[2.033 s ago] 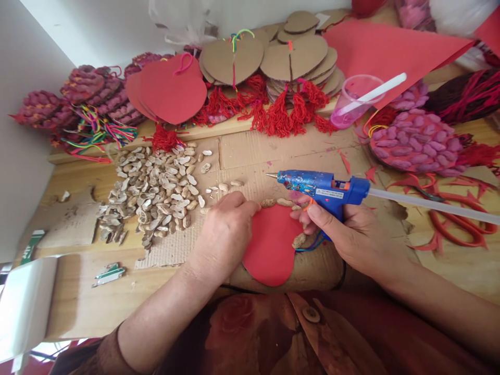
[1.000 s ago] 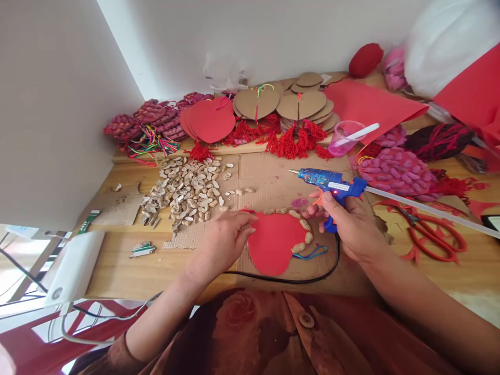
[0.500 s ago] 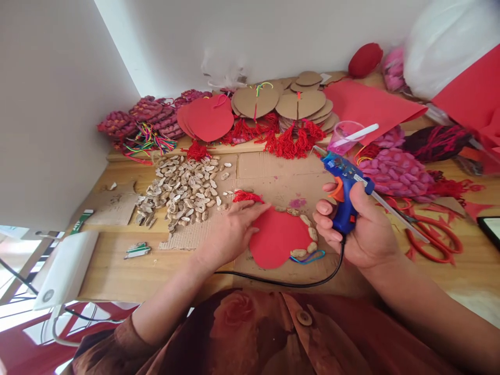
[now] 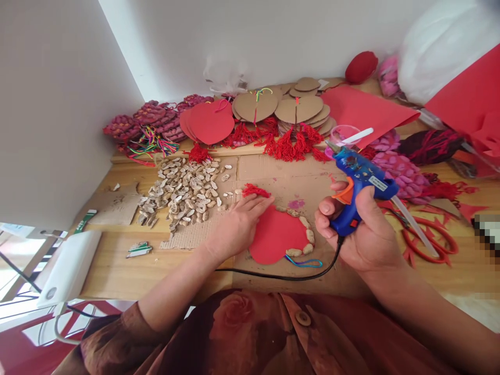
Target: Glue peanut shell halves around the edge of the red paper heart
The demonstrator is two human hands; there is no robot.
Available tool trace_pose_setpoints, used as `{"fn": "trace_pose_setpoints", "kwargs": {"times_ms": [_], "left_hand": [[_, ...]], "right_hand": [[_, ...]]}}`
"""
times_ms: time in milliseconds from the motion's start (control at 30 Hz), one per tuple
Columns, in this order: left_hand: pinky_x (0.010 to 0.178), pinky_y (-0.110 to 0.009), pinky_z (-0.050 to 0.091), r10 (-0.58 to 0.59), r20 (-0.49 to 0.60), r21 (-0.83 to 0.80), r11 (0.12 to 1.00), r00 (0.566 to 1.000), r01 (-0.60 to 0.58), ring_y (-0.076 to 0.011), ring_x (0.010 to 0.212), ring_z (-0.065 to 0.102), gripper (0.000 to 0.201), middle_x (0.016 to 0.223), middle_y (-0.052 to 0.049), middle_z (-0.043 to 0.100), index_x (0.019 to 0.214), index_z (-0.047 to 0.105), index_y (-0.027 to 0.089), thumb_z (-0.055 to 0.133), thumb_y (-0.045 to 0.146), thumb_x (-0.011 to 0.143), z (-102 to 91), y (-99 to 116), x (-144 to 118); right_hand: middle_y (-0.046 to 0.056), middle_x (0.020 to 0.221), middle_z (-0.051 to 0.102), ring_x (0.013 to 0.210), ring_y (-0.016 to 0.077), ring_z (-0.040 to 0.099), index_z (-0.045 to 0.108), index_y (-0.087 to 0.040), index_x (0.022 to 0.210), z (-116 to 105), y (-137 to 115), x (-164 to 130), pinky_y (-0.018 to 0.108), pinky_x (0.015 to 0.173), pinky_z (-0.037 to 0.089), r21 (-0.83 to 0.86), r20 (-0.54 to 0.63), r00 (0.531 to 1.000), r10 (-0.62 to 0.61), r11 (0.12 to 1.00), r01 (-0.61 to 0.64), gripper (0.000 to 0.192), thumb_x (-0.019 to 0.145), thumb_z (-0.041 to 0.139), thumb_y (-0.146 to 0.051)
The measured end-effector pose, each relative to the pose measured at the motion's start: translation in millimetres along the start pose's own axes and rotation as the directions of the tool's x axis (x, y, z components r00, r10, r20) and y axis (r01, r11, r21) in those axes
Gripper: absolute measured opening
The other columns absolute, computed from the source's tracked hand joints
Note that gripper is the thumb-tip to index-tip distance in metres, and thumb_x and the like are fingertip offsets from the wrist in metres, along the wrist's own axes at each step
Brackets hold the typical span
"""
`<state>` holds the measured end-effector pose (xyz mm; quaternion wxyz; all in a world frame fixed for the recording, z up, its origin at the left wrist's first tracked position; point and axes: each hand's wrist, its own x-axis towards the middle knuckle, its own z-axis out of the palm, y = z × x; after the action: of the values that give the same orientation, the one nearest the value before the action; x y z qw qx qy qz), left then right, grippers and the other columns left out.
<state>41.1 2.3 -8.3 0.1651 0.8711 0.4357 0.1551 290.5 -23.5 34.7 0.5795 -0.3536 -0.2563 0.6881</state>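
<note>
The right hand (image 4: 365,237) is wrapped fast around the grip of a blue glue gun (image 4: 357,182), lifted off the table (image 4: 117,271) with its nozzle tilted up toward the far edge. The left hand (image 4: 238,226) lies flat and open, fingers pressing the left rim of a red heart (image 4: 277,234) near the table's near edge. Peanut shells (image 4: 307,237) line the heart's right rim, and a loose shell pile (image 4: 183,190) lies toward the left edge.

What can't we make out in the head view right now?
- Left edge of the red heart: covered by the left hand.
- Glue gun grip: wrapped by the right hand, so finger placement is unclear.
- Glue at the nozzle: too small to tell.
- Object at the right edge: pixelated and cut off.
- White mass at top right: blurred, cut by the frame.
</note>
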Motion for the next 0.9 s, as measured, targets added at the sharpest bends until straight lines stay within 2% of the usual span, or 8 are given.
{"fn": "trace_pose_setpoints", "kwargs": {"times_ms": [133, 200, 333, 433, 567, 667, 733, 900], "left_hand": [[0.124, -0.067, 0.026, 0.051, 0.184, 0.059, 0.996, 0.981, -0.063, -0.0332, 0.159, 0.02, 0.086, 0.164, -0.002, 0.043, 0.16, 0.035, 0.031, 0.043, -0.004, 0.082, -6.3, 7.4, 18.1], [0.121, -0.072, 0.025, 0.048, 0.203, 0.083, 0.994, 0.978, -0.066, -0.0359, 0.16, 0.016, 0.093, 0.168, 0.0, 0.037, 0.161, 0.032, 0.035, 0.043, -0.006, 0.079, -13.3, 9.1, 24.6], [0.12, -0.054, 0.039, -0.003, -0.093, 0.071, 0.997, 0.996, 0.009, -0.0294, 0.143, 0.05, 0.061, 0.15, -0.007, 0.061, 0.149, 0.054, 0.024, 0.051, 0.004, 0.09, -38.3, -5.5, 24.4], [0.104, -0.045, 0.052, -0.216, -0.284, 0.071, 0.967, 0.934, 0.246, -0.0273, 0.111, 0.07, 0.029, 0.115, -0.01, 0.078, 0.118, 0.075, 0.018, 0.063, 0.019, 0.092, -61.7, -26.1, 15.9], [0.095, -0.046, 0.054, -0.423, -0.268, 0.186, 0.859, 0.866, 0.477, -0.0307, 0.096, 0.071, 0.017, 0.09, -0.009, 0.079, 0.087, 0.079, 0.019, 0.066, 0.029, 0.092, -78.6, -41.3, 7.2], [0.093, -0.043, 0.054, -0.46, -0.206, 0.204, 0.843, 0.864, 0.498, -0.0299, 0.097, 0.07, 0.014, 0.093, -0.008, 0.079, 0.09, 0.079, 0.021, 0.066, 0.024, 0.09, -79.2, -42.6, 5.1], [0.092, -0.041, 0.054, -0.466, -0.173, 0.181, 0.851, 0.868, 0.493, -0.0283, 0.096, 0.07, 0.014, 0.095, -0.007, 0.079, 0.092, 0.079, 0.022, 0.065, 0.023, 0.09, -79.5, -44.1, 3.3], [0.092, -0.043, 0.053, -0.482, -0.265, 0.191, 0.823, 0.835, 0.536, -0.0281, 0.094, 0.069, 0.014, 0.094, -0.006, 0.079, 0.091, 0.079, 0.023, 0.065, 0.025, 0.09, -88.0, -56.8, -4.8]], "right_hand": [[0.001, 0.069, 0.068, 0.062, 0.0151, 0.065, 0.072, -0.026, 0.097, -2.2, 6.1, 2.6, 0.022, 0.054, 0.053, -0.002, -0.019, 0.999, 0.032, 0.999, -0.032, 0.035, 0.081, 0.08, -0.056], [0.001, 0.068, 0.068, 0.065, 0.0155, 0.067, 0.074, -0.026, 0.095, -3.1, 9.6, 5.2, 0.024, 0.062, 0.058, -0.013, -0.067, 0.996, 0.057, 0.998, -0.058, 0.037, 0.078, 0.081, -0.057], [0.0, 0.067, 0.067, 0.067, 0.0172, 0.07, 0.076, -0.026, 0.092, -4.9, 15.3, 8.5, 0.025, 0.065, 0.061, -0.047, -0.137, 0.986, 0.094, 0.994, -0.101, 0.041, 0.071, 0.085, -0.061], [0.001, 0.068, 0.067, 0.07, 0.0171, 0.069, 0.077, -0.026, 0.091, -6.4, 18.8, 8.1, 0.026, 0.069, 0.062, -0.055, -0.167, 0.982, 0.092, 0.993, -0.102, 0.04, 0.072, 0.084, -0.06], [0.001, 0.069, 0.066, 0.071, 0.0169, 0.067, 0.076, -0.026, 0.093, -7.3, 18.2, 8.7, 0.028, 0.07, 0.062, -0.03, -0.168, 0.981, 0.098, 0.994, -0.105, 0.04, 0.074, 0.083, -0.061], [-0.001, 0.069, 0.063, 0.059, 0.014, 0.061, 0.074, -0.027, 0.094, -7.8, 9.0, 11.8, 0.023, 0.054, 0.055, 0.002, -0.165, 0.984, 0.067, 0.998, -0.068, 0.042, 0.07, 0.086, -0.059], [-0.003, 0.067, 0.059, 0.047, 0.0098, 0.05, 0.072, -0.027, 0.096, -7.9, 0.6, 13.0, 0.019, 0.04, 0.041, -0.008, -0.141, 0.989, 0.051, 0.999, -0.053, 0.038, 0.074, 0.085, -0.055], [-0.004, 0.051, 0.046, 0.035, 0.0116, 0.038, 0.071, -0.026, 0.091, -1.1, -9.7, 4.5, 0.025, 0.033, 0.03, -0.181, -0.16, 0.987, 0.021, 0.982, -0.051, 0.026, 0.082, 0.077, -0.05]]}}
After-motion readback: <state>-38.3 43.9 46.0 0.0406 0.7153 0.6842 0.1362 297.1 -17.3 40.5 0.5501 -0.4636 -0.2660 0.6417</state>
